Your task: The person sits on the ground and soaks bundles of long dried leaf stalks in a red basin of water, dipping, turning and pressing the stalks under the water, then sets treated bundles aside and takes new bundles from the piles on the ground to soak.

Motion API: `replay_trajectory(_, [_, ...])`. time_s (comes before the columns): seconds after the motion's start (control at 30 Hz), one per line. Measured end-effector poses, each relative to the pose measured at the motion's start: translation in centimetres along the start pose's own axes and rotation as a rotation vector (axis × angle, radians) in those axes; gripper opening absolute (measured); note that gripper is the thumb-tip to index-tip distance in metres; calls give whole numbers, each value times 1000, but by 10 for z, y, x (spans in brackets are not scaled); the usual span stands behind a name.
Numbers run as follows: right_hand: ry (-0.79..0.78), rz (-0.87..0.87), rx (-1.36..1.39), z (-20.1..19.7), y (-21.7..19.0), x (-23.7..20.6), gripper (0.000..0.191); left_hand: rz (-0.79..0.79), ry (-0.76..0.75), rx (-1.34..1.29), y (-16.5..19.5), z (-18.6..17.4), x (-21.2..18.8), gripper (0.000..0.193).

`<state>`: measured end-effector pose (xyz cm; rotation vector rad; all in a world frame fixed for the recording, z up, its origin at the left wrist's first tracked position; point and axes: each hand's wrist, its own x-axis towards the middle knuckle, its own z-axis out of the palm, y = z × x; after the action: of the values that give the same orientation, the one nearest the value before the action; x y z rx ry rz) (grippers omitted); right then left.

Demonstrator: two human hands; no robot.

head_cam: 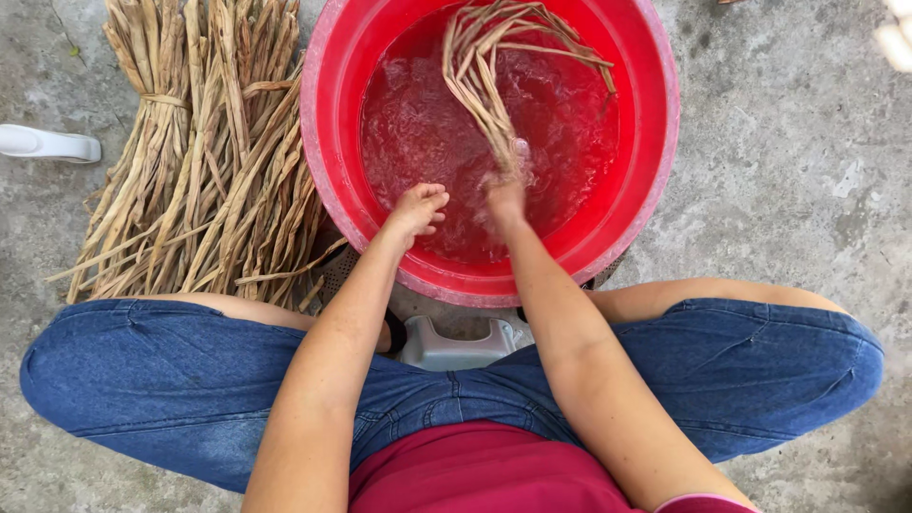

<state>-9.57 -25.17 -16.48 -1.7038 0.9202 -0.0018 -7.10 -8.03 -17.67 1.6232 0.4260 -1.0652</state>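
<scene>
Hands rinsing dried stalks in a red basin

Nearest the camera are a red shirt (484, 470) and jeans (171, 380), knees spread either side of the basin (655, 142), with a grey stool (456, 347) just below its near rim. Inside the basin, the left hand (418, 209) rests on the water with fingers curled together, empty. The right hand (503, 195), blurred, grips a fanned bunch of stalks (494, 76) half under water. Left of the basin lie tied bundles (209, 152) on concrete, a white object (47, 144) beyond them.
</scene>
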Motion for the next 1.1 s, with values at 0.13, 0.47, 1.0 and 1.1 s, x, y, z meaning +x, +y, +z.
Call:
replay_trajectory(0.13, [-592,181,-75,26,2,-11,24,236,87,126,-1,5,9,54])
replay_trajectory(0.47, [-126,304,292,-8,-2,-7,24,40,54,70,1,15,-15,75])
replay_trajectory(1.0, [-650,470,537,4,-40,-63,18,-18,-184,-180,-5,34,-81,54])
replay_trajectory(1.1, [-614,551,579,8,-44,-55,19,88,-172,-114,-11,41,-101,51])
